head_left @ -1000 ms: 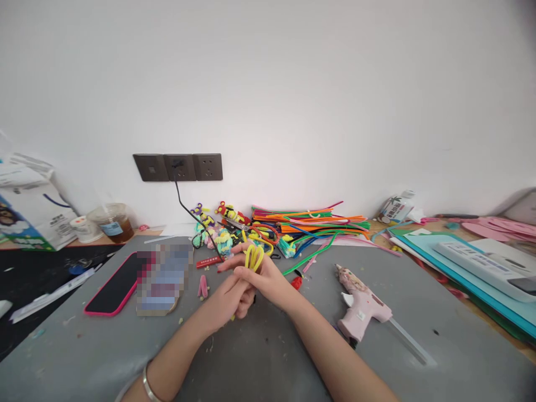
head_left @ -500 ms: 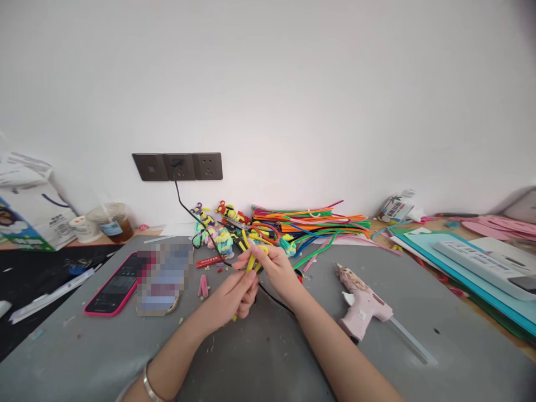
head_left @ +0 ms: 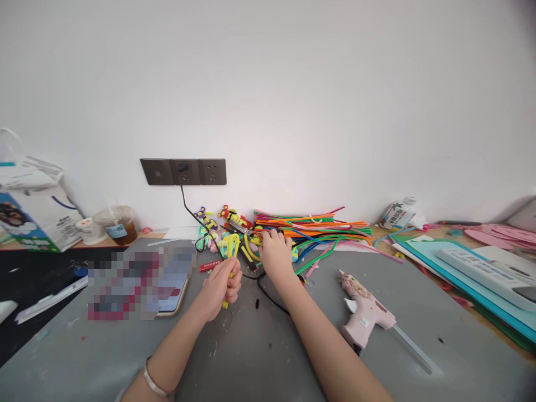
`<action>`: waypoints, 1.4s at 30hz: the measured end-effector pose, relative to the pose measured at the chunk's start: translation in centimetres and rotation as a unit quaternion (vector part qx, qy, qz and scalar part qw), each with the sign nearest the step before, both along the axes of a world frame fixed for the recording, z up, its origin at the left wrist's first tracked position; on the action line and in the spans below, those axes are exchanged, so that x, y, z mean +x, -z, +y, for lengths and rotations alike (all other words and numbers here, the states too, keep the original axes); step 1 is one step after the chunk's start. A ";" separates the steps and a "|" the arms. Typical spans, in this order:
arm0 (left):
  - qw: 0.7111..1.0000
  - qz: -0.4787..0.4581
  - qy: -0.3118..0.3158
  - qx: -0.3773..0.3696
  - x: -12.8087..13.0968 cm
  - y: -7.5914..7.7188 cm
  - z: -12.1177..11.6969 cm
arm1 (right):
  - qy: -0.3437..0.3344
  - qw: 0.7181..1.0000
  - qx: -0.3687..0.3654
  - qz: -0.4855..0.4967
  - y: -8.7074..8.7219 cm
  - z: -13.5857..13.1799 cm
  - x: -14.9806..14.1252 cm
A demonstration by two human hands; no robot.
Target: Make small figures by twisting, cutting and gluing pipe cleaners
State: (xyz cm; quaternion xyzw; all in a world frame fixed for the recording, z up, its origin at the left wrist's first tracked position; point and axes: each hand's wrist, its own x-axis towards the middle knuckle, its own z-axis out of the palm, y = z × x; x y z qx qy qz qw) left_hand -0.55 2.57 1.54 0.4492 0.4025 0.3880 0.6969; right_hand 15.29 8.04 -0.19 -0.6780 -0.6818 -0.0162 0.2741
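Observation:
My left hand point(head_left: 221, 287) is closed around a yellow pipe cleaner point(head_left: 233, 244), bent into loops that stand up above the fist. A short yellow end pokes out below it. My right hand point(head_left: 276, 254) reaches into the craft pile at the back, fingers bent downward over the handles of a pair of scissors point(head_left: 242, 228). The blades show left of the hand; the handles are mostly covered, and I cannot see whether the fingers grip them. Around them lie small pipe-cleaner figures point(head_left: 228, 213) and a bundle of coloured pipe cleaners point(head_left: 314, 223).
A pink glue gun point(head_left: 364, 315) lies at the right with its glue stick sticking out. Two phones point(head_left: 178, 296), partly blurred out, lie at the left. A black cord point(head_left: 186, 207) runs from the wall socket across the mat. Coloured sheets point(head_left: 422, 259) and a drink cup point(head_left: 121, 229) flank the area.
My right hand has let go of the yellow pipe cleaner and moved forward to the scissors in the pile. My left hand has shifted left, still holding the pipe cleaner.

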 end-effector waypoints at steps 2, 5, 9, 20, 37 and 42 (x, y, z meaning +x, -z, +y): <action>1.000 0.003 0.004 0.004 0.1 -0.1 0.0 | 0.013 1.000 -0.005 -0.013 -0.2 0.4 -0.1; 1.000 0.004 0.009 0.013 0.0 -0.1 -0.1 | 0.012 1.000 -0.006 -0.017 -0.3 0.7 0.3; 1.000 0.001 0.018 0.021 0.1 0.1 -0.2 | -0.005 1.000 -0.005 -0.009 -0.3 0.4 1.1; 0.999 0.007 -0.037 0.035 -0.2 0.2 0.2 | -0.111 0.890 -0.024 0.442 -2.0 -1.1 3.1; 0.988 0.040 -0.112 0.097 -0.9 1.1 1.1 | -0.425 0.553 -0.427 0.576 -3.7 -7.0 5.0; 0.985 0.055 -0.122 0.104 -0.9 1.2 1.4 | -0.430 0.592 -0.450 0.512 -2.9 -7.2 5.4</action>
